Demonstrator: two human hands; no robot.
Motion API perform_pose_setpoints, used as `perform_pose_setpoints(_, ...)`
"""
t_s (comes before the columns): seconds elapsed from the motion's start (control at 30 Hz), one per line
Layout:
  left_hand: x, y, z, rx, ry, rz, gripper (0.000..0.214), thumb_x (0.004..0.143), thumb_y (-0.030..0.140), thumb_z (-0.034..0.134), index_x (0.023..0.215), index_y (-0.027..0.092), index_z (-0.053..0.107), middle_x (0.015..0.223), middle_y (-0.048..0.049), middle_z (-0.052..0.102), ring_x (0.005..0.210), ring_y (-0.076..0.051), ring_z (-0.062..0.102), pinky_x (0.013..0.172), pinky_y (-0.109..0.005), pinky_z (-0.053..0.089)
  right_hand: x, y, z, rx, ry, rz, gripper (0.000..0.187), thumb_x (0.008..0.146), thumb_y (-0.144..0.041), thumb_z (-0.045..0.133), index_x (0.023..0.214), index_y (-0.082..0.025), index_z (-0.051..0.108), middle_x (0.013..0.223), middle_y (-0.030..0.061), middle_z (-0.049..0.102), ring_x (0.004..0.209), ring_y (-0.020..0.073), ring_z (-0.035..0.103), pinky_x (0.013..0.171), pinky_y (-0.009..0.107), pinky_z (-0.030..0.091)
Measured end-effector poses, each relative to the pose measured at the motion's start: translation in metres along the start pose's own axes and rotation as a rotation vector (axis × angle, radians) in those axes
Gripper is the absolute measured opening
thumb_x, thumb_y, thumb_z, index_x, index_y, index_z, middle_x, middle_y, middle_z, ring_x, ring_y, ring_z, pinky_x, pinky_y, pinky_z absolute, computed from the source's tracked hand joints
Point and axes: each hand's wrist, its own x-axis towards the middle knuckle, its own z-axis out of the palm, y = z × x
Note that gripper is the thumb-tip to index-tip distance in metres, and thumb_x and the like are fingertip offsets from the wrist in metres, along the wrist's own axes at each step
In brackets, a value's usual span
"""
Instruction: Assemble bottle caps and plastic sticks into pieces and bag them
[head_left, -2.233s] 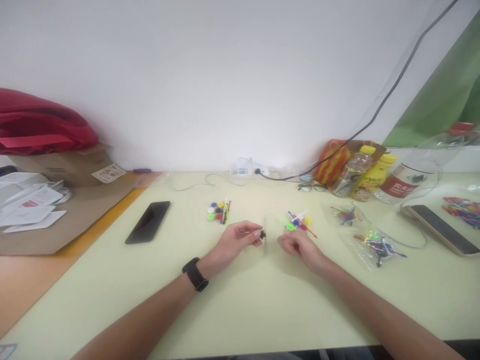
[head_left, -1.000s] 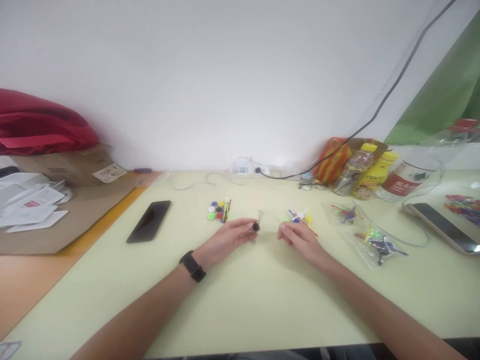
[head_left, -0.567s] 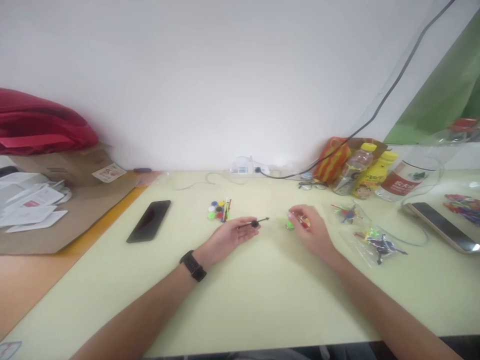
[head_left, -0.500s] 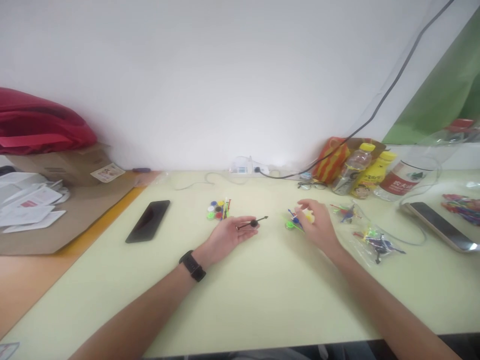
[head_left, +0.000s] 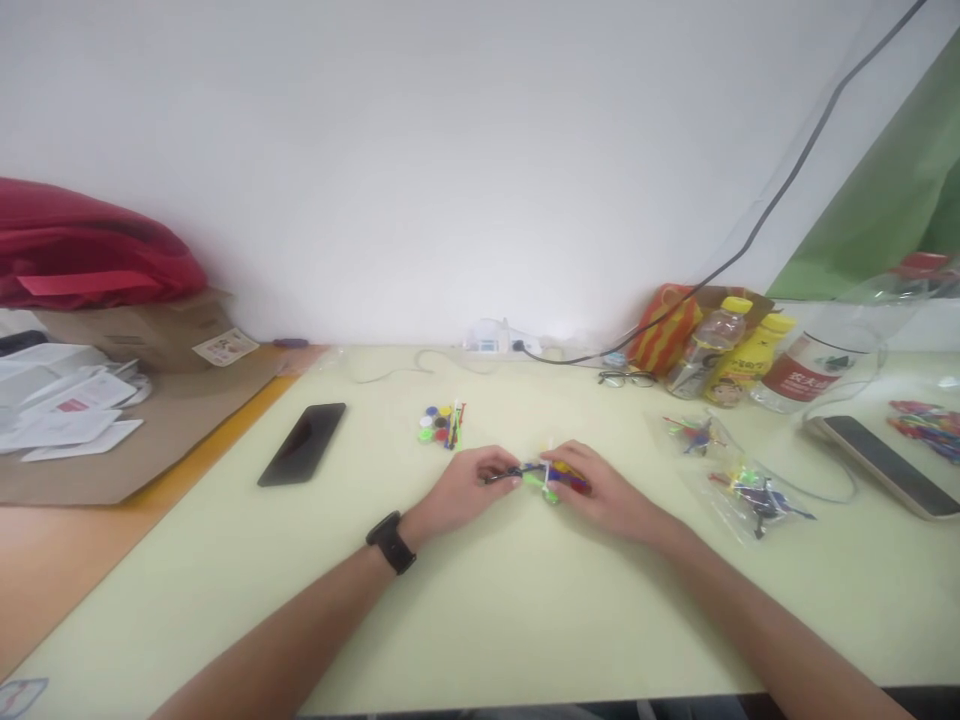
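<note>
My left hand (head_left: 459, 492) pinches a black plastic arrow spinner (head_left: 501, 476) near the middle of the table. Close against it, my right hand (head_left: 609, 492) grips a bunch of coloured plastic arrow spinners (head_left: 551, 490), with green, white, blue, yellow and red parts showing. The tip of the black spinner meets the bunch; whether the pieces are joined I cannot tell. Beyond my left hand lies a group of small coloured discs and sticks (head_left: 442, 426). Right of my right hand, two clear bags (head_left: 759, 502) hold similar coloured spinners.
A dark phone (head_left: 303, 445) lies at the left, another phone (head_left: 889, 465) at the right. Along the wall stand bottles (head_left: 739, 365), glasses (head_left: 626, 379) and a power strip (head_left: 487, 338). Papers (head_left: 71, 410) and a box (head_left: 142, 335) occupy the far left.
My hands have come together. The right hand has picked the coloured spinners up off the table and moved left; the left hand has closed from an open palm around the black spinner.
</note>
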Motion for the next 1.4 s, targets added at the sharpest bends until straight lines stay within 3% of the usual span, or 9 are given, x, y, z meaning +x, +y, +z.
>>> perform_pose_setpoints(0.1,-0.004,0.003,0.000,0.158,-0.016,0.077,0.022,0.090,0.037,0.073,0.105,0.023,0.079,0.115,-0.0097,0.074,0.106,-0.026,0.067,0.097,-0.037,0.051,-0.003,-0.010,0.004,0.118,-0.033,-0.030,0.039,0.099,-0.038,0.060,0.136,-0.027,0.063,0.119,0.0106,0.067,0.107,0.0261,0.066,0.096,0.042,0.054)
perform_pose_setpoints(0.23,-0.004,0.015,-0.007,0.307,0.068,0.179,0.028,0.086,0.038,0.077,0.110,0.025,0.078,0.128,-0.0102,0.069,0.119,-0.029,0.061,0.104,-0.037,0.046,0.002,-0.011,0.001,0.110,0.192,0.055,0.042,0.102,-0.046,0.053,0.139,-0.028,0.059,0.118,0.0099,0.068,0.111,0.0268,0.064,0.102,0.046,0.049)
perform_pose_setpoints(0.33,0.003,0.040,-0.014,0.304,0.054,0.170,0.025,0.094,0.044,0.066,0.094,0.021,0.074,0.100,-0.0077,0.073,0.092,-0.022,0.064,0.081,-0.031,0.048,0.018,-0.021,-0.007,0.173,0.344,0.087,0.038,0.102,-0.052,0.050,0.123,-0.025,0.066,0.117,0.0102,0.070,0.112,0.0270,0.064,0.102,0.046,0.048)
perform_pose_setpoints(0.47,0.022,0.086,-0.008,0.143,-0.150,0.156,0.041,0.100,0.052,0.054,0.078,0.018,0.059,0.068,0.0004,0.054,0.063,-0.013,0.049,0.062,-0.028,0.039,0.055,-0.058,-0.022,0.525,0.387,0.042,0.043,0.098,-0.063,0.052,0.106,-0.023,0.068,0.109,0.0086,0.072,0.108,0.0245,0.067,0.097,0.039,0.052)
perform_pose_setpoints(0.67,0.055,0.129,0.011,-0.011,-0.278,0.194,0.057,0.101,0.065,0.041,0.066,0.021,0.029,0.063,0.0036,0.029,0.054,-0.011,0.027,0.052,-0.029,0.024,0.110,-0.112,-0.054,0.922,0.202,0.092,0.078,0.088,-0.090,0.027,0.066,-0.022,0.059,0.065,0.0042,0.062,0.065,0.0178,0.062,0.066,0.031,0.053)
perform_pose_setpoints(0.83,0.062,0.129,0.008,-0.023,-0.230,0.261,0.055,0.100,0.064,0.047,0.070,0.021,0.030,0.065,0.0039,0.028,0.057,-0.011,0.029,0.053,-0.028,0.027,0.127,-0.117,-0.063,0.993,0.214,0.092,0.080,0.080,-0.097,0.028,0.057,-0.023,0.050,0.052,0.0031,0.054,0.055,0.0181,0.059,0.059,0.033,0.052)
perform_pose_setpoints(1.1,0.058,0.123,0.010,0.131,-0.180,0.225,0.043,0.098,0.061,0.051,0.098,0.019,0.056,0.076,-0.0005,0.045,0.070,-0.015,0.043,0.063,-0.029,0.042,0.139,-0.096,-0.041,1.088,0.466,0.098,0.077,0.083,-0.095,0.026,0.049,-0.026,0.028,0.038,-0.0020,0.029,0.036,0.0125,0.036,0.038,0.029,0.034)
perform_pose_setpoints(1.27,0.067,0.117,0.005,0.119,-0.134,0.276,0.044,0.098,0.059,0.055,0.079,0.021,0.044,0.074,0.0014,0.039,0.066,-0.014,0.037,0.060,-0.029,0.036,0.137,-0.101,-0.050,1.034,0.400,0.124,0.075,0.086,-0.090,0.032,0.055,-0.024,0.047,0.049,0.0022,0.050,0.050,0.0156,0.053,0.049,0.030,0.046)
perform_pose_setpoints(1.4,0.070,0.116,0.003,0.016,-0.005,0.439,0.037,0.098,0.055,0.056,0.087,0.021,0.047,0.089,-0.0013,0.047,0.080,-0.016,0.047,0.072,-0.030,0.043,0.138,-0.103,-0.043,0.965,0.261,0.153,0.076,0.088,-0.089,0.030,0.060,-0.024,0.058,0.059,0.0053,0.060,0.061,0.0187,0.060,0.054,0.031,0.049)
